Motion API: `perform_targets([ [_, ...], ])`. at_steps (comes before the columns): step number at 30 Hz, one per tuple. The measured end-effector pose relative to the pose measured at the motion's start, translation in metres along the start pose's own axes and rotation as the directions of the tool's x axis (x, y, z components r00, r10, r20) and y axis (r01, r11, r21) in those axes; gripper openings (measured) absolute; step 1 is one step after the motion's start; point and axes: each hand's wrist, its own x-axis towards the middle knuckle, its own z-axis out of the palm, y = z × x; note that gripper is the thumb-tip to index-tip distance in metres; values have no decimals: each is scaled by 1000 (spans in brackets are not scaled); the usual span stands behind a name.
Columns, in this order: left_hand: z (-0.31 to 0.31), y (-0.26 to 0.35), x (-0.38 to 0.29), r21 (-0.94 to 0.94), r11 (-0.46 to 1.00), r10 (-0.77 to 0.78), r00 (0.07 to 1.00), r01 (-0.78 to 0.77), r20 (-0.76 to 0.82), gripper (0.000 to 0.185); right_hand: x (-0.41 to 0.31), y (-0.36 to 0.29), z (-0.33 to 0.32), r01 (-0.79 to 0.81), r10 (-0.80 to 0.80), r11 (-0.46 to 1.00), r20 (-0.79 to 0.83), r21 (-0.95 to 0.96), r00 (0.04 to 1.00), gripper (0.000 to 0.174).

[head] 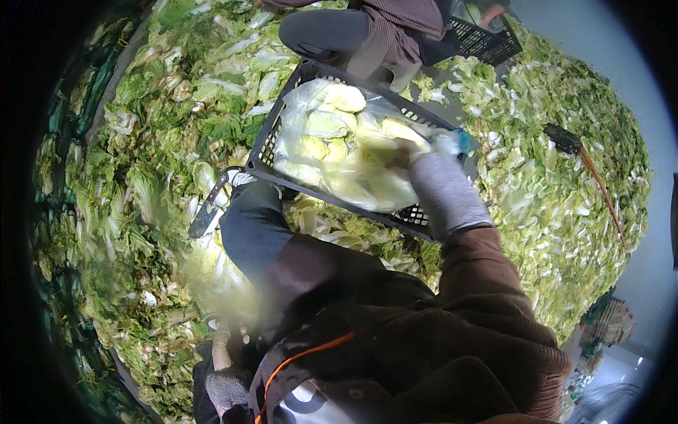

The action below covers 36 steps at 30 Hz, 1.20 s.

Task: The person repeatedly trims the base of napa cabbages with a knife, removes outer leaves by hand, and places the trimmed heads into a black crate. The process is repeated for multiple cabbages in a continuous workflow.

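A black plastic crate (339, 199), lined with a clear plastic bag (288, 127), stands before me. Pale trimmed napa cabbage heads (328, 124) lie inside the bag. My right hand (405, 153), blurred, reaches over the crate's right part below a grey sleeve cover; its grip is unclear. At the lower left, my left hand (221, 347) is down beside my body, nearest a blurred napa cabbage (228, 281). What its fingers hold, if anything, cannot be made out. A broad-bladed knife (204, 220) with a riveted brown handle rests beside my bent leg, left of the crate.
Cabbage leaves (561, 212) cover the floor on both sides. Across the crate sits another person (371, 37), near a second black crate (490, 40). A black-headed tool (564, 139) with an orange handle lies at right. Something blue (463, 140) is at the crate's right corner.
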Motion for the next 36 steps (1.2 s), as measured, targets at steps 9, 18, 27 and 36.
perform_targets([
  [9, 14, -5, 12, -129, 981, -153, 988, 147, -33, 31, -55, 52, -32, -464, 452, 884, -137, -65, 881, 78],
  [18, 13, 11, 19, -143, 986, -96, 994, 88, -50, 37, 28, -29, -22, 407, -370, 914, -401, 7, 838, 46],
  [27, -11, -17, 26, 140, 990, -1, 998, 9, -60, 32, 39, 58, -41, -433, 317, 854, -372, -289, 872, 49],
  [36, -15, 22, 46, -235, 966, 70, 985, -107, -159, 30, 44, -71, -29, 234, -325, 939, -429, -252, 843, 26],
])
